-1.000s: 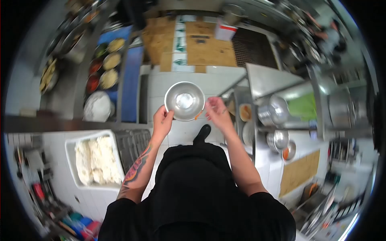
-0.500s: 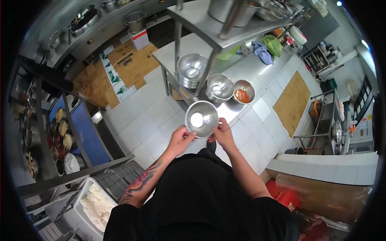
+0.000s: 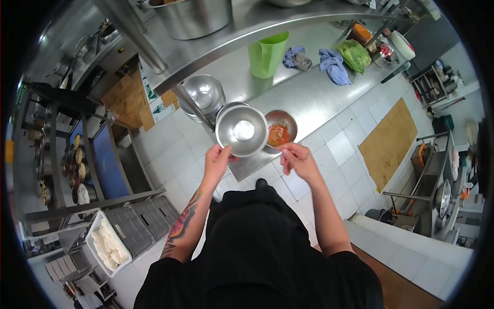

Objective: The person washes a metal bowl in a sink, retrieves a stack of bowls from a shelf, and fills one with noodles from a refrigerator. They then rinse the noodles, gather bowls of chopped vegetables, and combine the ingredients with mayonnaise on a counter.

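My left hand [image 3: 217,160] grips the lower left rim of an empty steel bowl [image 3: 242,131], which is over the near edge of the steel table [image 3: 303,98]. My right hand [image 3: 298,157] is just right of that bowl, apart from it, with thumb and fingers pressed together; whether anything small is between them I cannot make out. Just beyond the right hand, a steel bowl with orange-red food [image 3: 279,135] stands on the table. Behind the held bowl, another bowl's rim shows, mostly hidden. Larger nested bowls [image 3: 201,95] stand at the left.
A steel shelf [image 3: 221,38] with a large pot [image 3: 193,18] overhangs the table, its post [image 3: 193,108] near the bowls. Farther back are a green jug [image 3: 268,54], blue cloths [image 3: 334,67] and a green bag [image 3: 355,55]. A tub of white food [image 3: 108,246] is lower left.
I have come closer to the table. The held bowl has moved left and over the table edge. My right hand has let go of its rim; my left hand still holds it.
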{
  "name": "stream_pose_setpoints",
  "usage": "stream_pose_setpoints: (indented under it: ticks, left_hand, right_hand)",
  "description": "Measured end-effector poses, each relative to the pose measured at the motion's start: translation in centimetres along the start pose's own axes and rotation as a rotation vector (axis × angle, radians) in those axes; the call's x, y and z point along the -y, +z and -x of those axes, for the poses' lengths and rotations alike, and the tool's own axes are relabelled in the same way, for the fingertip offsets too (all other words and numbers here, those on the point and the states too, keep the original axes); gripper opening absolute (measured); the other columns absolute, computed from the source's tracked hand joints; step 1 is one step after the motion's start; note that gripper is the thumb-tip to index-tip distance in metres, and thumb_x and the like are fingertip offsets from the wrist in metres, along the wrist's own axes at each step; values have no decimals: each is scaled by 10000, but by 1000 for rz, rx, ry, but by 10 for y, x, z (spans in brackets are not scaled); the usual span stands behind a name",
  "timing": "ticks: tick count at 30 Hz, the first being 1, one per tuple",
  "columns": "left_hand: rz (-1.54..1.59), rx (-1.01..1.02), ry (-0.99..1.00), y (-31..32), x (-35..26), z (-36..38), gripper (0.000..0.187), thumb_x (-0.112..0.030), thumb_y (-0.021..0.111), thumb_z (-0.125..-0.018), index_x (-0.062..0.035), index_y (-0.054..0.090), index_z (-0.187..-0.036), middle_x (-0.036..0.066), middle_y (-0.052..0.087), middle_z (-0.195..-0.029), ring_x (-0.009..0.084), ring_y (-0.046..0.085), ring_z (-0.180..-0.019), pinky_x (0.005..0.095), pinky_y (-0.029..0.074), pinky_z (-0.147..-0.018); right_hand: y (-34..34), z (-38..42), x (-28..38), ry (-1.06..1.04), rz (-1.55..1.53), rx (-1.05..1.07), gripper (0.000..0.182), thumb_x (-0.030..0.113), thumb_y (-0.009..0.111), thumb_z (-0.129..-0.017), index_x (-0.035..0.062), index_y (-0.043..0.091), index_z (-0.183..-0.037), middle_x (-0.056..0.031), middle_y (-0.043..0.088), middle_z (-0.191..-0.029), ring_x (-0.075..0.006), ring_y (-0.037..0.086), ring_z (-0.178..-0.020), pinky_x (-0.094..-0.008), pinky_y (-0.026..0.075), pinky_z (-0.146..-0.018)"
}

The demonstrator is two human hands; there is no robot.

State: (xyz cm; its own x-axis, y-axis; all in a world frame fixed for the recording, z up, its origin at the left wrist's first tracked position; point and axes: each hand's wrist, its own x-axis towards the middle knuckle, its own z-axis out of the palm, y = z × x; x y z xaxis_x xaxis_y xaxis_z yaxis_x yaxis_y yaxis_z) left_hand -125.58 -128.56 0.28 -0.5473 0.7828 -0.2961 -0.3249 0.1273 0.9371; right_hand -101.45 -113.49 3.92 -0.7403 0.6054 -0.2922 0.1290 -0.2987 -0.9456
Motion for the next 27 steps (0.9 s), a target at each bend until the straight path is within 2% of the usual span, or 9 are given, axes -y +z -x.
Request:
stream_pose_setpoints:
  ticks: [4,6,9,10,13,16,22,25,27]
  left_hand:
    - [-16,-121,-43,-6,-7,-18,197,-167,562,-964,14,580,-887,131,668,-829,240,699,-723,357,598,-703]
    - [67,-140,-106,-4,-12,-22,195,-171,563,-957,4,570,-870,123,656,-818,244,697,-736,366,598,-712]
    - [222,-141,-204,1,-19,-20,194,-194,571,-936,-38,540,-824,98,629,-803,243,683,-751,384,594,-723]
    - [310,-87,-255,-4,-15,-17,196,-197,567,-934,-54,530,-805,93,625,-794,237,676,-736,381,592,-714]
    - [432,25,-346,-6,-18,-9,206,-199,560,-929,-79,510,-769,86,621,-782,229,665,-715,380,588,-703]
    - [428,56,-357,4,-29,8,214,-192,549,-928,-89,498,-747,87,623,-778,227,657,-699,385,587,-698]
    - [260,-20,-202,4,-22,35,172,-167,545,-923,-55,545,-794,92,637,-782,224,648,-668,408,589,-682]
    - [185,-26,-188,11,-8,47,149,-146,543,-923,-19,594,-863,90,651,-782,211,657,-673,398,592,-682]
    - [167,-9,-201,17,3,53,155,-135,543,-923,0,615,-901,89,662,-785,203,666,-679,381,594,-682]
  right_hand:
    - [-118,34,-32,239,-168,166,246,238,613,-982,24,671,-1088,-81,652,-723,-173,635,-603,-305,522,-564]
    - [-177,47,-115,98,1060,-389,320,302,704,-912,30,691,-1080,-126,709,-830,-211,669,-669,-323,538,-608]
    - [-183,49,-136,-150,979,-640,408,345,761,-854,15,693,-1085,-150,727,-928,-229,692,-752,-338,554,-657]
    - [-154,40,-105,56,540,-640,324,274,722,-898,19,696,-1097,-131,721,-963,-200,695,-783,-323,560,-667]
    - [-92,17,-79,-253,364,-497,200,143,622,-965,21,692,-1106,-104,700,-952,-143,678,-775,-286,563,-670]
    - [-41,0,-40,-273,269,-368,177,145,613,-965,11,699,-1041,-114,690,-917,-175,672,-738,-287,545,-628]
    - [-64,-59,-42,-290,669,-694,295,191,761,-838,39,630,-1056,-156,611,-981,-297,630,-851,-390,523,-711]
    - [-65,-93,-53,-165,735,-587,390,184,808,-779,43,592,-1071,-162,581,-1043,-323,610,-962,-432,518,-784]
    - [-73,-113,-65,-320,831,-660,330,116,786,-763,27,607,-1026,-158,629,-884,-342,636,-785,-413,524,-687]
